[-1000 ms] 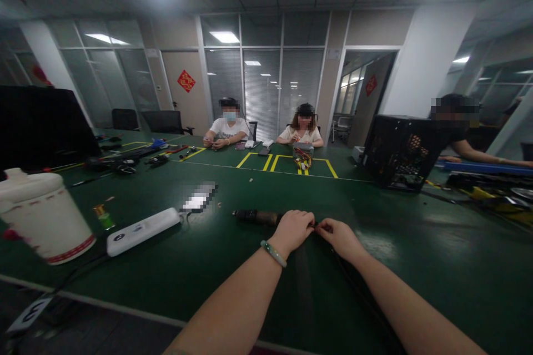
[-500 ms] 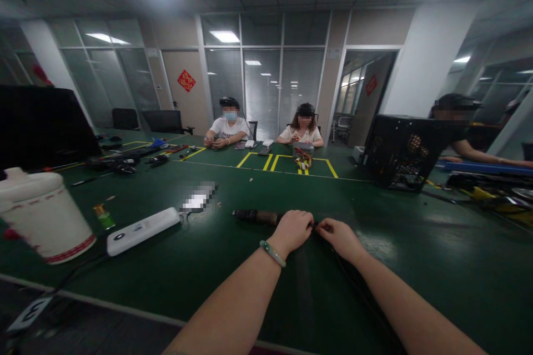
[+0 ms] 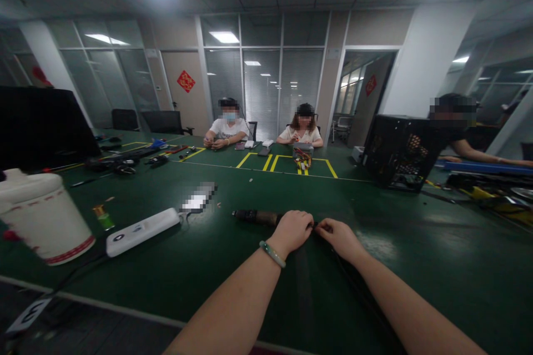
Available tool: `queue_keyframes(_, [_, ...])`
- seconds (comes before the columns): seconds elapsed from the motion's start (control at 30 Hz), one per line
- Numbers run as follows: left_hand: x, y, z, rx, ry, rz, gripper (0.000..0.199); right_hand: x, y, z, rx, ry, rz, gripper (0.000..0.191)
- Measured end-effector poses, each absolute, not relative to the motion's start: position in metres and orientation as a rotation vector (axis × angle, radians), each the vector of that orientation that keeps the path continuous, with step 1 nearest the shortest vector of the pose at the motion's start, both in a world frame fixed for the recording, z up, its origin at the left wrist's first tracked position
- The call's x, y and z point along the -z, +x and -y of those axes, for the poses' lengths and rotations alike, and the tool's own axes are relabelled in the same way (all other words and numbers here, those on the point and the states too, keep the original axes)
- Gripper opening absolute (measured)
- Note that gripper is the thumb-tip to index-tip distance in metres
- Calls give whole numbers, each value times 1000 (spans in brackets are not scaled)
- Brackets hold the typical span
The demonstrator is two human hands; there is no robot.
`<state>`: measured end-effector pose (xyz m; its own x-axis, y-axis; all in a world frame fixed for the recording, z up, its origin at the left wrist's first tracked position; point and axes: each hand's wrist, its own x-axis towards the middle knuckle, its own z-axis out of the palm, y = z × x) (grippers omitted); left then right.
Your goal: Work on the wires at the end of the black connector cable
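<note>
A dark electric screwdriver (image 3: 260, 216) lies on the green table with its tip towards the left. My left hand (image 3: 293, 228) is closed around its rear part and covers it. Close by on the right, my right hand (image 3: 338, 237) pinches the black cable (image 3: 320, 225) at the tool's tail end. The two hands nearly meet there, and the exact joint between cable and tool is too small to make out. From my right hand the cable runs back towards me, along my forearm.
On the left stand a lidded white cup (image 3: 52, 216), a small green bottle (image 3: 104, 219) and a white power strip (image 3: 144, 232). A black computer case (image 3: 395, 152) is at the right. Two people sit opposite near a power supply unit (image 3: 303, 151); another person works far right.
</note>
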<state>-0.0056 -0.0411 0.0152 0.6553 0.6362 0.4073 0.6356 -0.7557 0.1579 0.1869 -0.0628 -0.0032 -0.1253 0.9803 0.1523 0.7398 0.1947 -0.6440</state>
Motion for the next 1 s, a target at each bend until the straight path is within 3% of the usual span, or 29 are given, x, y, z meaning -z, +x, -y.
queue_keyframes(1.0, [-16,-6,43,-723,2832,-1101,9,6,186,63,-567,-1583,1916,21])
